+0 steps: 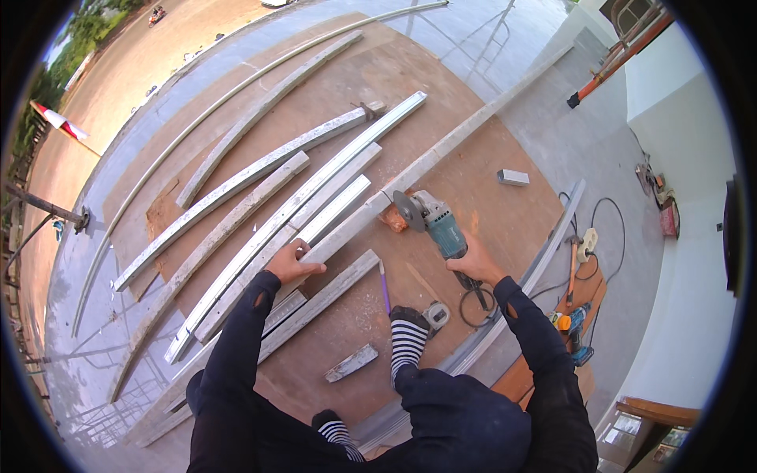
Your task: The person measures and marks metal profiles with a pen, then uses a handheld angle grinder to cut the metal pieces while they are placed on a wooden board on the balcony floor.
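My right hand [479,262] is wrapped round the rear body of a teal angle grinder [446,236]. Its dark cutting disc [408,211] stands upright beside a long pale metal bar [441,150], close to a dark mark across it; I cannot tell whether disc and bar touch. At the near end of that bar, my left hand [292,262] grips it with the thumb on one side and curled fingers on the other. An orange-brown block [393,217] lies under the grinder head. Shorter metal profiles [335,213] lie just left of the bar.
Brown boards [426,71] cover the floor. A purple marker [384,288], a tape measure [435,315] and a metal offcut [352,363] lie near my striped socks. On the right are a cordless drill [579,335], a hammer [572,272], a power strip [587,244] and cables.
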The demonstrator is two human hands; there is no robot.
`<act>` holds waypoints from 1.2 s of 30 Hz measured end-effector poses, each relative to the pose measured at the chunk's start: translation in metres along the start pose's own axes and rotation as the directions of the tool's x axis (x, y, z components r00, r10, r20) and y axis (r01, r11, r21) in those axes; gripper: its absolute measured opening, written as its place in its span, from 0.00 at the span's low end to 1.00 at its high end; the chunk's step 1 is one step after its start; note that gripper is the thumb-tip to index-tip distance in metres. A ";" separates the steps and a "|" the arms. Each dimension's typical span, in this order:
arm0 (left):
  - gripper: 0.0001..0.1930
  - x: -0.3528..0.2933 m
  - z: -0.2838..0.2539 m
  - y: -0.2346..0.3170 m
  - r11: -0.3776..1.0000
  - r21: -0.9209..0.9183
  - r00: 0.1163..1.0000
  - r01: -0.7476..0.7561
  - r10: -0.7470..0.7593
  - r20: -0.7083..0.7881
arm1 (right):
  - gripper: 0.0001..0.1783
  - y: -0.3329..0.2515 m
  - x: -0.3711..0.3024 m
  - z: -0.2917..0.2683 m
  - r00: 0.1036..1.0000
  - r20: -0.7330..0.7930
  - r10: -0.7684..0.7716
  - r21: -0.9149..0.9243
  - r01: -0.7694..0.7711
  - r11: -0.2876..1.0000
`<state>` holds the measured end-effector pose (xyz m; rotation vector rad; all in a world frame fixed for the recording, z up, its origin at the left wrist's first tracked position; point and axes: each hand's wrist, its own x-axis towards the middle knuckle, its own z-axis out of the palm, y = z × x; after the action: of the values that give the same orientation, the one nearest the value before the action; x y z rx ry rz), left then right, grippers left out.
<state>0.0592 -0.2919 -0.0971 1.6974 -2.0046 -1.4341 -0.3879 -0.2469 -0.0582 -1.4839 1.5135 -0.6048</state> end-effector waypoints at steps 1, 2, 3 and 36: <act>0.34 -0.004 0.001 0.012 0.999 0.048 0.999 -0.010 0.012 -0.040 | 0.36 0.001 -0.004 -0.003 1.000 0.000 0.019 0.014 -0.019 1.000; 0.35 -0.004 0.004 0.020 0.995 0.095 0.996 -0.019 0.027 -0.080 | 0.36 0.003 -0.010 -0.007 0.999 -0.009 0.038 0.027 -0.038 0.999; 0.34 -0.009 0.003 0.015 0.991 0.136 0.994 -0.013 0.027 -0.103 | 0.35 -0.008 -0.013 -0.005 0.999 -0.005 0.042 0.054 -0.042 0.998; 0.29 -0.021 0.048 0.021 0.952 0.288 0.992 0.108 -0.083 -0.095 | 0.39 -0.037 0.057 -0.001 0.998 0.049 0.041 -0.160 -0.032 0.987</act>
<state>0.0211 -0.2502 -0.0982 1.9589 -2.2062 -1.1137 -0.3625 -0.3073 -0.0411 -1.5765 1.5750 -0.4274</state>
